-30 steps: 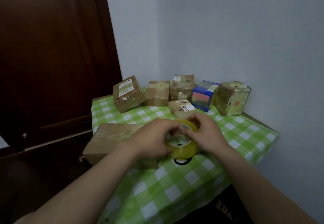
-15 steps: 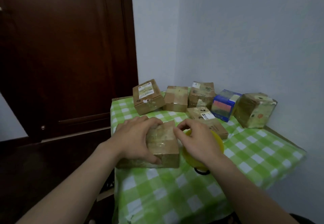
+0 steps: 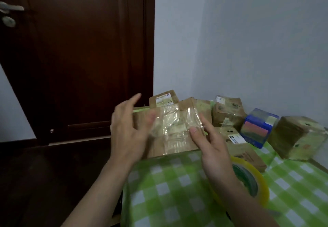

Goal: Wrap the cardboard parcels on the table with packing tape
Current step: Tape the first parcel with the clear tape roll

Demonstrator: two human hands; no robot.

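Right now the flat parcel (image 3: 170, 129) I am working on is tilted up on its near edge at the left end of the table (image 3: 170, 187), its broad face turned toward me and already glossy with crinkled clear tape. My left hand (image 3: 127, 134) is open at its left end, fingers spread and a little blurred, the palm against or just beside the cardboard; I cannot tell how firmly it bears. My right hand (image 3: 213, 148) is open too, fingertips laid on the right part of the taped face, gripping nothing. I judge the danger plain: with neither hand clasping it, the parcel could tip flat again or slide off the left edge, which is just beside it, and a careless press could wrinkle the film further or trap a fold. The tape roll (image 3: 248, 180) lies on the cloth near my right wrist, partly hidden by my forearm; I cannot see a free tail, so it may have stuck back down on the roll and cost me time finding it. Counting outward: one roll; one parcel in hand; behind it along the far wall three brown boxes, one labelled box (image 3: 163, 99) at far left, then one blue box (image 3: 258, 129), then one brown cube (image 3: 298, 138) at far right; and one low flat box (image 3: 243, 148) with a white label beside my right hand. That makes seven parcels I can make out. Left of everything stands one dark door (image 3: 76, 58).
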